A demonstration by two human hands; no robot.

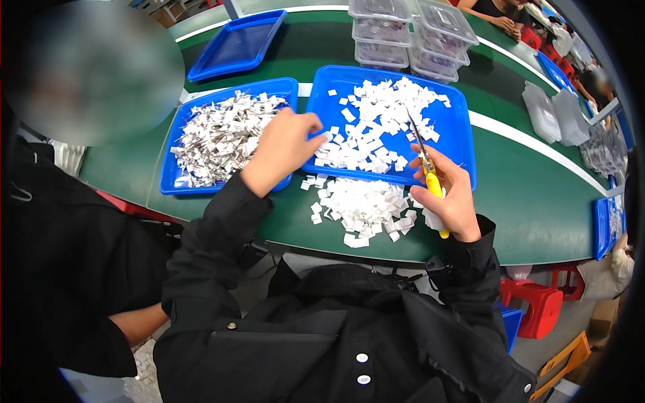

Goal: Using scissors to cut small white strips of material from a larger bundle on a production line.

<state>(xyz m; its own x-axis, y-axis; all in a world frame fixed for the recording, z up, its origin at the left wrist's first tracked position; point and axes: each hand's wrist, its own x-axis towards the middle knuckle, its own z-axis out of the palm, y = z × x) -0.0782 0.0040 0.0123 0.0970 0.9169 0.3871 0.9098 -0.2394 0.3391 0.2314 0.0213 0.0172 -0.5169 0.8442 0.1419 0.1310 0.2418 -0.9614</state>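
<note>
In the head view, the left hand (285, 144) reached with curled fingers to the gap between two blue trays, apparently pinching a white tag (327, 136) at the middle tray (457, 127)'s left rim; the grip itself was hidden. The right hand (451, 198) gripped yellow-handled scissors (424, 161), blades up over that tray. The tags looked light, flimsy, best pinched by an edge. Loose tags (363, 208) crowded the table (537, 201)'s near edge; open green lay rightward. The left tray (176, 151) held a grey-white heap.
</note>
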